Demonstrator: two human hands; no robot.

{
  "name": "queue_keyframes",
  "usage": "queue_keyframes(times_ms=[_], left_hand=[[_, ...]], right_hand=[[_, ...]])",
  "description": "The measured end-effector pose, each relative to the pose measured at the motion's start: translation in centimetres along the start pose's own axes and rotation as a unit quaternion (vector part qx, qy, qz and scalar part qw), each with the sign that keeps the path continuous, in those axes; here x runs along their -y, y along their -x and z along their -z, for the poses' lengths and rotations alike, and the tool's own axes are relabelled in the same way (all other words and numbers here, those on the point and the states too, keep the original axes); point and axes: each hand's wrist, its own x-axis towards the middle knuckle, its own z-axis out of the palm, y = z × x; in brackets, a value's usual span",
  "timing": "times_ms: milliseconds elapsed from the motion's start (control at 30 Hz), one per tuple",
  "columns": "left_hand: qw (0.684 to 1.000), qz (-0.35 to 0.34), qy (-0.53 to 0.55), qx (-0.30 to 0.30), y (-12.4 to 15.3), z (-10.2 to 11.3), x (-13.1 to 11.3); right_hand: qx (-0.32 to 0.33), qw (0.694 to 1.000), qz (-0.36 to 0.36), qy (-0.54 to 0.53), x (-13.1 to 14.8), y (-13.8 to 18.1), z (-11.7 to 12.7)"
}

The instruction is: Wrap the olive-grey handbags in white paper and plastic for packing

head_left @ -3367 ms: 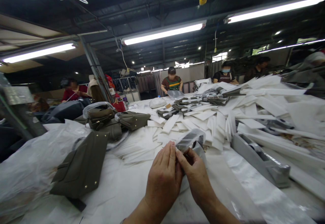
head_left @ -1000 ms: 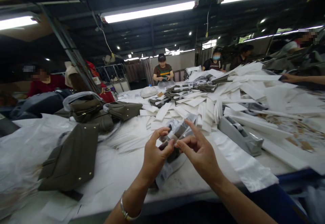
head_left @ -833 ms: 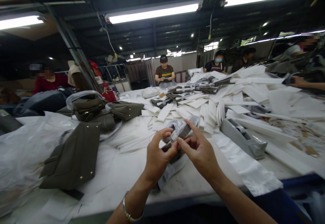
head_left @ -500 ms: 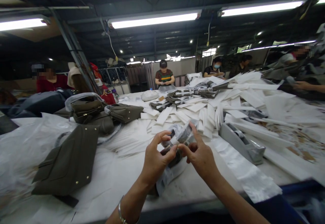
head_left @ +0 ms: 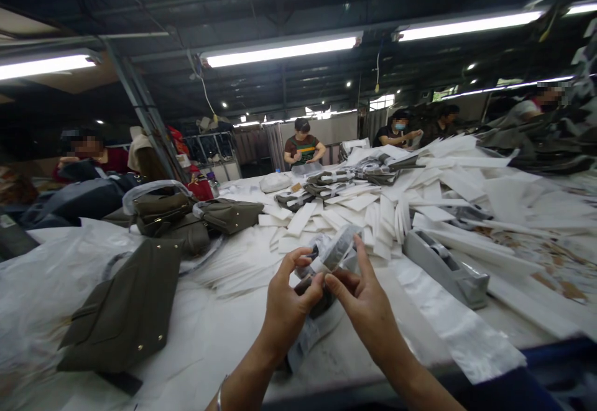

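Note:
My left hand (head_left: 288,296) is closed on a dark bag strap wrapped in clear plastic (head_left: 342,246), its thumb and fingers pinching the near side. My right hand (head_left: 368,302) grips the same strap from the other side, thumb tip close to my left thumb and index finger stretched along the plastic. A white band (head_left: 318,267) crosses the bundle between the two hands. The lower end of the wrapped strap (head_left: 305,342) hangs down toward the table's front edge. Palms and fingers partly hide the bundle.
White strips (head_left: 382,218) are heaped beyond my hands. A grey tape dispenser (head_left: 445,268) stands right, beside a translucent plastic sheet (head_left: 459,318). An olive handbag (head_left: 125,302) lies left, with more handbags (head_left: 228,212) behind it. Several co-workers sit around the table, one (head_left: 304,143) opposite.
The whole view has shifted slightly downward. Both hands keep hold of the wrapped strap, with small finger shifts. The co-worker opposite has moved their hands apart.

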Motion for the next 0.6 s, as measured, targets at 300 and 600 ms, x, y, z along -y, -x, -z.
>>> queue_keyframes(times_ms=[300, 600], left_hand=[[0.986, -0.132, -0.091, -0.043, 0.7, -0.2, 0.2], [0.98, -0.162, -0.106, -0.049, 0.9, -0.5, 0.6]], right_hand=[[-0.013, 0.999, -0.005, -0.04, 0.5, -0.3, -1.5], [-0.026, 0.999, -0.002, 0.024, 0.2, -1.0, -1.2]])
